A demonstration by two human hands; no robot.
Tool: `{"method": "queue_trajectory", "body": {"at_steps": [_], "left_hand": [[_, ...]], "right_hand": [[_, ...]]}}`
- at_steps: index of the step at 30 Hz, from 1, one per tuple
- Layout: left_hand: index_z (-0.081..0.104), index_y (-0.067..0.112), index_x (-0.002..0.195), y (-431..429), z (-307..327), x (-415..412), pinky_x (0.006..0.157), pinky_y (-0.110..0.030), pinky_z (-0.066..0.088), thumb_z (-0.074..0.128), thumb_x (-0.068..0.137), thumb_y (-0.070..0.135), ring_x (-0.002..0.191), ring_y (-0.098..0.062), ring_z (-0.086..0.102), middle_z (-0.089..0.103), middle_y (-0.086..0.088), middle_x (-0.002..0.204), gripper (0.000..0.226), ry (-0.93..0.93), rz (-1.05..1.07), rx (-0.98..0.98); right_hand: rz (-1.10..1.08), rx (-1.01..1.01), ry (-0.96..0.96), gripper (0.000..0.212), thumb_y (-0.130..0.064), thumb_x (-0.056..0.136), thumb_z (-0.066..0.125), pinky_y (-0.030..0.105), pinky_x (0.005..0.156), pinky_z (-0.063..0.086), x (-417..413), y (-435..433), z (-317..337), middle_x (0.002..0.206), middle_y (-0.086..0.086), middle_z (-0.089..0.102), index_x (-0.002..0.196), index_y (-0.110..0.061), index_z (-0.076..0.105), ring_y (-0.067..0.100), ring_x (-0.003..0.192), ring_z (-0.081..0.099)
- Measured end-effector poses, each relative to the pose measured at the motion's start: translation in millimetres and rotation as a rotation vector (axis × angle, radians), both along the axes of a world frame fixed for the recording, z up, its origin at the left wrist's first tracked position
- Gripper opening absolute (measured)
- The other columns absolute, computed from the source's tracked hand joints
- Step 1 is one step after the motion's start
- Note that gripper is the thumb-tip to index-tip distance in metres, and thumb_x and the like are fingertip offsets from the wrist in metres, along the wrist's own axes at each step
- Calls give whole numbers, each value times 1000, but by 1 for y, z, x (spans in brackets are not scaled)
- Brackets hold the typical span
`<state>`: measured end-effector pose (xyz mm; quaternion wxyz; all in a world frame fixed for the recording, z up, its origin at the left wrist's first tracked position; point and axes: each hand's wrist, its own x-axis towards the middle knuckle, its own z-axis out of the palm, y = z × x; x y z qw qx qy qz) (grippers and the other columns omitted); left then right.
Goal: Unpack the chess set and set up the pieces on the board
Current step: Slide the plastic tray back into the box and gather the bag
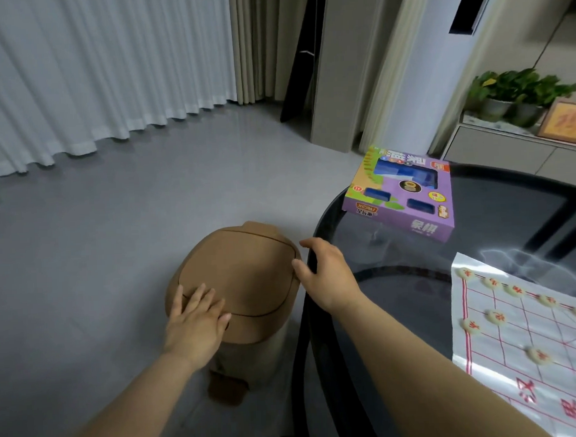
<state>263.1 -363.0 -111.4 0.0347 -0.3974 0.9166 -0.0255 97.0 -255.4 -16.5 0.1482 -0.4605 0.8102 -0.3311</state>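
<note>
A purple chess-set box (401,197) lies on the far left part of the round dark glass table (498,222). At the right edge a white plastic board sheet with red lines (516,334) is spread out, and several cream round pieces with red characters (497,318) stand on its crossings. My left hand (195,324) presses flat, fingers straight, on the lid of a brown pedal bin (246,279) on the floor beside the table. My right hand (325,269) hovers with relaxed fingers over the table's left rim, empty.
The bin's foot pedal (226,389) sticks out toward me. Grey tile floor (116,242) stretches left to white curtains (92,71). A low cabinet with potted plants (519,96) and a framed picture (564,122) stands behind the table.
</note>
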Motion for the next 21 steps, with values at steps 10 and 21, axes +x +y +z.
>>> {"method": "queue_trajectory", "body": {"at_steps": [10,21], "left_hand": [[61,13,117,116,103,-56,95,-17,27,25,79,36,118,-17,47,57,-1,125,57,880,-176,315],[54,14,124,227,106,-93,93,-24,36,34,97,21,118,-17,48,52,0,131,34,655,-226,440]], "right_hand": [[-218,-86,50,25,-12,91,48,21,91,40,-17,123,48,121,4,56,113,-10,59,20,114,51],[-750,-110,56,22,-10,91,47,25,77,38,-53,385,73,117,8,62,105,-9,64,20,102,55]]}}
